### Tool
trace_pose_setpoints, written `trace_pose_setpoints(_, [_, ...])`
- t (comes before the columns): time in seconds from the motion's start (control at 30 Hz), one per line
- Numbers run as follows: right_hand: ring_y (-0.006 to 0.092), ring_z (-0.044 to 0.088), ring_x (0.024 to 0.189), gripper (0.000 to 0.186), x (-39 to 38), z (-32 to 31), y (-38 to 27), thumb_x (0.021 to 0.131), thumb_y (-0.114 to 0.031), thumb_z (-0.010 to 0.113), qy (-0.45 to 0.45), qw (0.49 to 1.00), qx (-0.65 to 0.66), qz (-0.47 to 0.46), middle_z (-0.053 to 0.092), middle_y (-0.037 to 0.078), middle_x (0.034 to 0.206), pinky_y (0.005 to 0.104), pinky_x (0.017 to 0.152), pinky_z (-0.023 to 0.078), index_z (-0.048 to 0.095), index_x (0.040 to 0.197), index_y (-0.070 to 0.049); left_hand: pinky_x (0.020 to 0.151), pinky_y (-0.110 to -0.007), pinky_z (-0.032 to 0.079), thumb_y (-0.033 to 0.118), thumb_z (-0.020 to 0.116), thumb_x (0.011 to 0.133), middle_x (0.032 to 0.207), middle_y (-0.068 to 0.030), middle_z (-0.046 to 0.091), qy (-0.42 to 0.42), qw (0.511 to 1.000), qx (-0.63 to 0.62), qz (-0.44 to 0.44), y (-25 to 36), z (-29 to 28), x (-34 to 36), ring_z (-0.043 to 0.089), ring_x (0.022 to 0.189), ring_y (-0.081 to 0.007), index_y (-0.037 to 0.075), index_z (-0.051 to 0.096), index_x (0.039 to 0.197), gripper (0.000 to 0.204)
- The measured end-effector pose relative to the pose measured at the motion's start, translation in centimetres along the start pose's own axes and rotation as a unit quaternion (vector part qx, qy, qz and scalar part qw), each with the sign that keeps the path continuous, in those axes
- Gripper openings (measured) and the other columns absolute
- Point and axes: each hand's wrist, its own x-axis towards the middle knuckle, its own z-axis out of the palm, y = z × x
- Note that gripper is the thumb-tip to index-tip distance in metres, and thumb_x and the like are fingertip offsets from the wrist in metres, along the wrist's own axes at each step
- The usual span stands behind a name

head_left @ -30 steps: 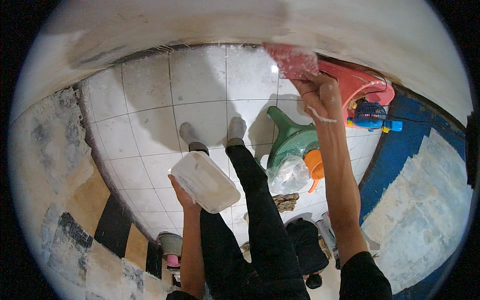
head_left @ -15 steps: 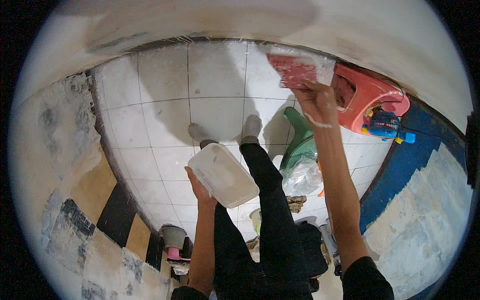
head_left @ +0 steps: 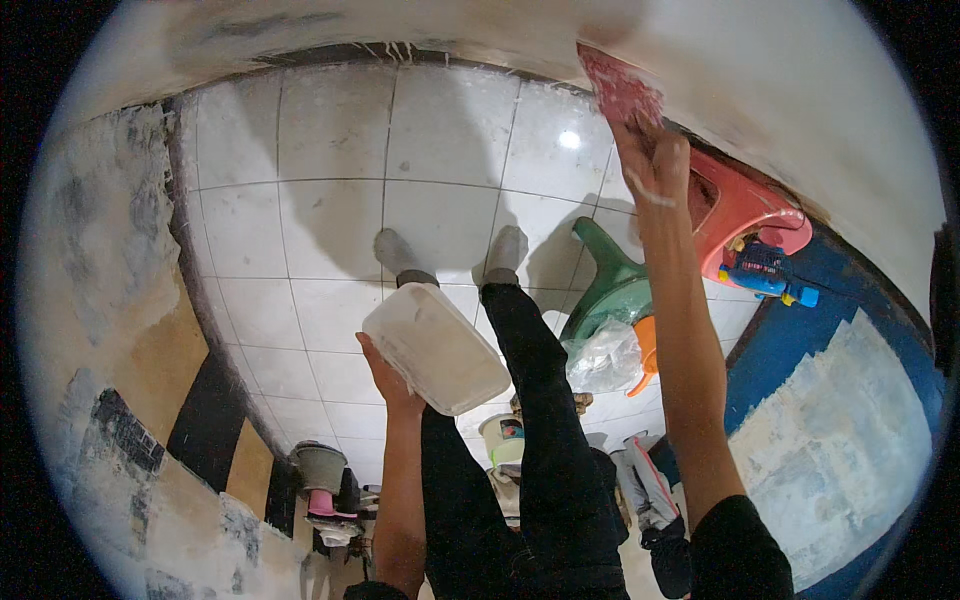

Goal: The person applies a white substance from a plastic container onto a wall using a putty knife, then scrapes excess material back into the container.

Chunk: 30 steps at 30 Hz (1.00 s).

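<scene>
My left hand (head_left: pixel 391 380) grips the side of a whitish rectangular plastic tub (head_left: pixel 436 348), held tilted above my legs. Pale, putty-like stuff coats its inside. Stretched out to the far right, my right hand (head_left: pixel 652 162) is closed on a flat red putty spreader (head_left: pixel 622 88) with white smears across its face. The spreader's far edge lies at the off-white wall (head_left: pixel 520 30); whether it presses on it I cannot tell. A white smear also marks my right wrist.
A green plastic stool (head_left: pixel 606 285) bears a clear plastic bag (head_left: pixel 604 358) and an orange handled item (head_left: pixel 646 352). Beside the wall stands a red plastic stool (head_left: pixel 735 205) with a blue fan-like device (head_left: pixel 765 270). A grey bucket (head_left: pixel 320 466) is at lower left. White tiles (head_left: pixel 335 225) cover the floor.
My right hand has carried the spreader up and right, from over the floor to the wall. The tub has shifted slightly left, still in my left hand. The view has moved a little.
</scene>
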Motion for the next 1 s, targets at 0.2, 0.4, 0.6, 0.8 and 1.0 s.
trace_pose_setpoints(0.2, [0.0392,0.051,0.110,0.044,4.1,-4.8,1.0,0.089,-0.024,0.054,-0.081,0.986,-0.132,0.054,0.049,0.025,0.122,0.0449,0.098,0.044,0.044,0.120,0.004,0.099,-0.041,0.038,0.063,0.032,0.090,0.130,-0.0118,0.043,-0.005,0.999,-0.048,-0.022,0.0,-1.0,0.3,0.045,0.117,-0.0270,0.007,0.034,0.134,0.072])
trace_pose_setpoints(0.4, [0.0387,0.049,0.112,0.040,5.8,1.9,4.1,0.086,-0.012,0.051,0.089,0.995,-0.036,0.022,0.049,0.031,0.118,0.0468,0.100,0.040,0.042,0.114,0.016,0.097,-0.041,0.040,0.062,0.032,0.090,0.129,-0.0119,0.045,-0.007,0.999,-0.045,-0.006,1.5,-3.9,0.4,0.046,0.115,-0.0276,0.007,0.035,0.133,0.069])
trace_pose_setpoints(0.6, [0.0355,0.054,0.107,0.038,3.1,2.3,9.2,0.083,-0.014,0.061,-0.057,0.990,-0.047,0.124,0.057,0.025,0.109,0.0429,0.094,0.048,0.049,0.111,0.010,0.098,-0.042,0.040,0.062,0.035,0.090,0.129,-0.0128,0.044,0.030,0.998,-0.044,0.016,2.5,-4.2,0.0,0.045,0.117,-0.0282,0.007,0.035,0.133,0.070])
trace_pose_setpoints(0.8, [0.0275,0.057,0.099,0.025,7.5,-0.6,8.1,0.088,-0.004,0.052,-0.157,0.862,-0.453,-0.163,0.056,0.021,0.111,0.0336,0.092,0.049,0.053,0.110,0.009,0.100,-0.046,0.038,0.059,0.032,0.092,0.131,-0.0126,0.043,0.072,0.997,0.016,0.019,3.4,-1.6,0.4,0.044,0.118,-0.0307,0.009,0.036,0.133,0.065])
trace_pose_setpoints(1.0, [0.0248,0.058,0.097,0.029,-10.9,6.7,5.5,0.089,-0.011,0.055,-0.047,0.828,-0.557,-0.046,0.058,0.014,0.111,0.0314,0.082,0.049,0.052,0.114,0.002,0.098,-0.041,0.040,0.064,0.035,0.088,0.125,-0.0140,0.048,-0.069,0.995,-0.058,0.051,6.0,0.5,2.5,0.046,0.116,-0.0275,0.005,0.037,0.132,0.074])
